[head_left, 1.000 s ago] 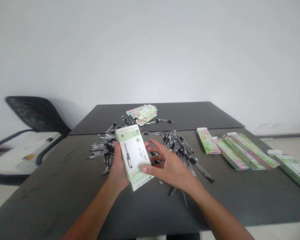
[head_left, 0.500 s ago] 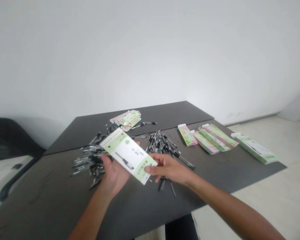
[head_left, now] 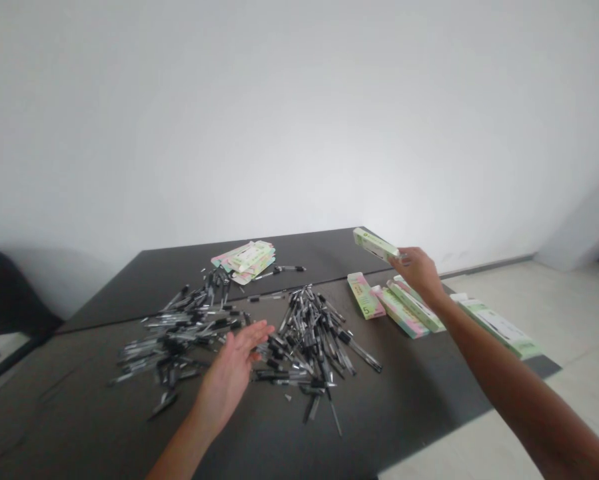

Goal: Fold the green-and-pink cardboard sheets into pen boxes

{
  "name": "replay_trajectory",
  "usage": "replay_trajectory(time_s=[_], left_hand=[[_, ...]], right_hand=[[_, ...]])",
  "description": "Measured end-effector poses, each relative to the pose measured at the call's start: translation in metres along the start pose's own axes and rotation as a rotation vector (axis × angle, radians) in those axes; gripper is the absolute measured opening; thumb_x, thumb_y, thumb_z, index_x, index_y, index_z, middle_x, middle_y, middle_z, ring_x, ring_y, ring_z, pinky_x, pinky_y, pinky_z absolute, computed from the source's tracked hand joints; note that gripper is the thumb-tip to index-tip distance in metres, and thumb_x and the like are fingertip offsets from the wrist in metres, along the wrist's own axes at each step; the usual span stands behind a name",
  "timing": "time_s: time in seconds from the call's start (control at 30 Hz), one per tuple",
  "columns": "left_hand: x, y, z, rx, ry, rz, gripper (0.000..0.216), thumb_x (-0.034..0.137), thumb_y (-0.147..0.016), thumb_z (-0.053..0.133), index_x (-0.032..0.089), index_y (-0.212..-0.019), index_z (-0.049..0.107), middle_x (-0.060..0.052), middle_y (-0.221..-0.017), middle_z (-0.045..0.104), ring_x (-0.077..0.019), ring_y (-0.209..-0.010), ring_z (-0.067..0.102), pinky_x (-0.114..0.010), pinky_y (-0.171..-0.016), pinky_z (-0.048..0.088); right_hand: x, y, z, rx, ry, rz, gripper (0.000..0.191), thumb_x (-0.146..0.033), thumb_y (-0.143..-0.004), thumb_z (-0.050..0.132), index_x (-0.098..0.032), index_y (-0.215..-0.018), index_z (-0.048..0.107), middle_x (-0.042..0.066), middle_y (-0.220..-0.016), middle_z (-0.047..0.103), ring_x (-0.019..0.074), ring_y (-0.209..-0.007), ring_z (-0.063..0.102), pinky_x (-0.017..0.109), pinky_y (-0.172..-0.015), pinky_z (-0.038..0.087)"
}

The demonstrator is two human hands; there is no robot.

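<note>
My right hand [head_left: 418, 271] is stretched out to the right and grips a green and white pen box [head_left: 376, 244] by one end, above the row of boxes [head_left: 396, 305] lying on the dark table [head_left: 414, 393]. My left hand [head_left: 234, 367] hovers palm up with fingers apart over the table, just in front of two heaps of black pens [head_left: 309, 340], and holds nothing.
A stack of flat pink and green cartons [head_left: 244, 257] lies at the far side of the table with a single pen beside it. One more box [head_left: 499, 327] sits near the right corner. A black chair [head_left: 9, 300] stands at the left.
The box left my left hand; my right hand carried it away to the right, over the row of boxes. The view swung to the right.
</note>
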State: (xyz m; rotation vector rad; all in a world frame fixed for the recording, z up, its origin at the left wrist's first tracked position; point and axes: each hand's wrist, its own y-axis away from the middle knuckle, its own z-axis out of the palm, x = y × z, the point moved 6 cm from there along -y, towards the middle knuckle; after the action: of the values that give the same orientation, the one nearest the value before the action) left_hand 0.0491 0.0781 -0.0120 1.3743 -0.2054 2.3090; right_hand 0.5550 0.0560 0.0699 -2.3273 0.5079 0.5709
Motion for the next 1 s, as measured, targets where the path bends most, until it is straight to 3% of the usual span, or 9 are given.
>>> replay_trajectory(time_s=[0.13, 0.33, 0.43, 0.53, 0.63, 0.73, 0.83, 0.9, 1.0], left_hand=[[-0.005, -0.001, -0.006, 0.034, -0.008, 0.016, 0.069, 0.078, -0.084, 0.077, 0.021, -0.121, 0.085, -0.013, -0.139, 0.076, -0.0376, -0.143, 0.055, -0.038, -0.1, 0.045], [-0.003, 0.003, -0.008, 0.061, -0.002, 0.065, 0.062, 0.07, -0.074, 0.091, 0.022, -0.113, 0.088, -0.012, -0.13, 0.078, -0.0366, -0.133, 0.06, -0.038, -0.098, 0.047], [0.001, 0.005, -0.006, 0.07, 0.002, 0.081, 0.061, 0.07, -0.073, 0.091, 0.022, -0.111, 0.088, -0.013, -0.127, 0.079, -0.0361, -0.131, 0.06, -0.037, -0.097, 0.047], [0.005, 0.005, -0.003, 0.067, -0.005, 0.106, 0.06, 0.068, -0.075, 0.091, 0.02, -0.111, 0.088, -0.014, -0.127, 0.078, -0.0357, -0.128, 0.062, -0.037, -0.096, 0.047], [0.008, 0.006, -0.002, 0.087, -0.065, 0.166, 0.053, 0.064, -0.078, 0.091, 0.018, -0.104, 0.087, -0.014, -0.11, 0.08, -0.03, -0.108, 0.067, -0.034, -0.088, 0.049], [0.008, 0.01, 0.003, 0.046, -0.269, 0.232, 0.039, 0.056, -0.091, 0.082, 0.018, -0.099, 0.084, -0.006, -0.08, 0.074, -0.0202, -0.078, 0.064, -0.029, -0.073, 0.049], [0.01, 0.021, 0.019, -0.07, -0.649, 0.446, 0.028, 0.042, -0.102, 0.07, 0.019, -0.089, 0.077, -0.001, -0.069, 0.067, -0.0152, -0.064, 0.06, -0.026, -0.064, 0.045], [0.008, 0.032, 0.034, -0.161, -0.91, 0.681, 0.028, 0.03, -0.104, 0.065, 0.019, -0.079, 0.07, 0.001, -0.065, 0.065, -0.0127, -0.059, 0.058, -0.025, -0.061, 0.041], [-0.003, 0.045, 0.049, -0.237, -1.075, 0.895, 0.028, 0.02, -0.102, 0.061, 0.02, -0.074, 0.062, 0.003, -0.059, 0.06, -0.0107, -0.052, 0.054, -0.026, -0.056, 0.036]], right_hand=[[0.022, -0.005, 0.021, -0.059, 0.208, -0.095, 0.03, -0.034, -0.105, 0.066, -0.018, -0.128, 0.074, 0.016, -0.139, 0.07, 0.0312, -0.127, 0.067, 0.053, -0.113, 0.053], [0.037, 0.0, 0.055, -0.338, 0.321, -0.233, 0.029, -0.037, -0.104, 0.074, -0.018, -0.127, 0.073, 0.01, -0.134, 0.073, 0.0262, -0.12, 0.072, 0.051, -0.105, 0.061], [0.033, -0.005, 0.048, -0.392, 0.313, -0.308, 0.021, -0.021, -0.101, 0.073, -0.02, -0.121, 0.079, 0.01, -0.135, 0.077, 0.0257, -0.127, 0.071, 0.05, -0.115, 0.056], [0.019, -0.014, 0.028, -0.331, 0.313, -0.336, 0.034, -0.007, -0.095, 0.061, -0.02, -0.116, 0.085, 0.011, -0.134, 0.08, 0.0273, -0.131, 0.071, 0.046, -0.12, 0.051], [-0.012, -0.014, 0.01, -0.226, 0.306, -0.364, 0.036, -0.019, -0.099, 0.056, -0.018, -0.122, 0.084, 0.014, -0.134, 0.081, 0.0308, -0.127, 0.073, 0.046, -0.113, 0.055], [-0.059, 0.008, 0.01, -0.185, 0.287, -0.429, 0.04, -0.046, -0.106, 0.057, -0.022, -0.122, 0.084, 0.013, -0.118, 0.085, 0.0287, -0.095, 0.081, 0.04, -0.082, 0.06], [-0.12, 0.057, 0.034, -0.292, 0.256, -0.615, 0.051, -0.062, -0.108, 0.053, -0.025, -0.094, 0.085, 0.005, -0.074, 0.081, 0.0198, -0.06, 0.072, 0.031, -0.059, 0.045], [-0.161, 0.098, 0.055, -0.381, 0.227, -0.798, 0.059, -0.064, -0.109, 0.052, -0.023, -0.074, 0.078, 0.004, -0.069, 0.077, 0.0172, -0.06, 0.069, 0.03, -0.057, 0.037], [-0.21, 0.154, 0.082, -0.48, 0.16, -1.044, 0.063, -0.064, -0.11, 0.05, -0.022, -0.069, 0.072, 0.002, -0.064, 0.072, 0.0139, -0.057, 0.063, 0.032, -0.057, 0.029]])
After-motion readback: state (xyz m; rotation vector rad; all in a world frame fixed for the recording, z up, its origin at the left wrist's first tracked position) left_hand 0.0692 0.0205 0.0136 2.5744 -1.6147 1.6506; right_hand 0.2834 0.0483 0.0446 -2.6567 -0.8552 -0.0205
